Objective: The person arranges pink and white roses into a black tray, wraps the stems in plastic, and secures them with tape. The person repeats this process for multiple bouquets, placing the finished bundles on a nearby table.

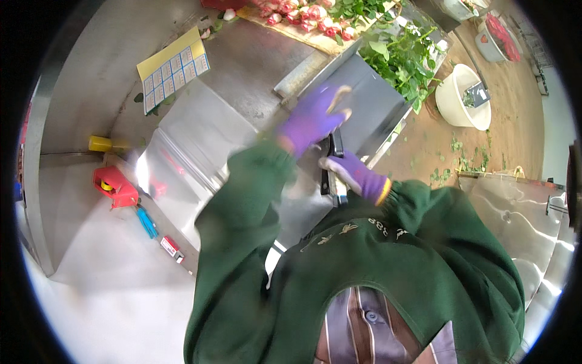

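My left hand (313,119), in a purple glove with pale fingertips, is blurred above the metal worktop (259,59). Its fingers are apart, and no held thing shows in it. Just below it, my right hand (355,175), gloved alike, is closed around a black and silver stapler (335,144). Beyond both hands lies a dark grey panel (363,102) in a metal frame. To the left of my left arm lie clear plastic sleeves (207,129), partly hidden by the green sleeve. A sheet of printed labels (175,73) lies farther up on the worktop.
Pink and white roses (313,16) lie at the top, with leafy stems (402,63) beside the panel. A red tape dispenser (119,189), blue-handled pliers (147,223) and a small red and white box (170,247) are at left. A white bucket (459,102) stands at right on the floor.
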{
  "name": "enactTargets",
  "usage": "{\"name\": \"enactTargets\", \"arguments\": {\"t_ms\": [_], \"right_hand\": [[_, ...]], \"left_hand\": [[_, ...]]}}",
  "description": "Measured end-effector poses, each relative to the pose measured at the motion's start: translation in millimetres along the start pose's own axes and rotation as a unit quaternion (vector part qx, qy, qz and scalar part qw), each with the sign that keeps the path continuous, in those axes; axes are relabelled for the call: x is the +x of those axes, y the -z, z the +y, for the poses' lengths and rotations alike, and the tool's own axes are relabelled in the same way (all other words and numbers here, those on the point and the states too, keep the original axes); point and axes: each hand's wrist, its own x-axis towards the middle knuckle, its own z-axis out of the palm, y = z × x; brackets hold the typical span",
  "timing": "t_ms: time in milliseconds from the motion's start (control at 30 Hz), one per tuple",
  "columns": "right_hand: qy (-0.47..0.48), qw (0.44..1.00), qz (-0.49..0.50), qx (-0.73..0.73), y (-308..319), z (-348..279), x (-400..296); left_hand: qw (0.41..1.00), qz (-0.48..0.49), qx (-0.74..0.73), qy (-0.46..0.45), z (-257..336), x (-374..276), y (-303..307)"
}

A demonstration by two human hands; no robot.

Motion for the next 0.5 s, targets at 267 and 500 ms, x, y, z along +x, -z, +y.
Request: {"name": "enactTargets", "arguments": {"t_ms": [267, 500], "right_hand": [[0.022, 0.941, -0.277, 0.191, 19.0, -35.7, -35.2], [-0.14, 0.984, -0.043, 0.106, 253.1, -2.3, -50.6]], "left_hand": [[0.726, 0.205, -0.578, 0.311, -2.0, -158.0, -69.6], [0.936, 0.283, 0.003, 0.207, -32.3, -10.3, 33.1]]}}
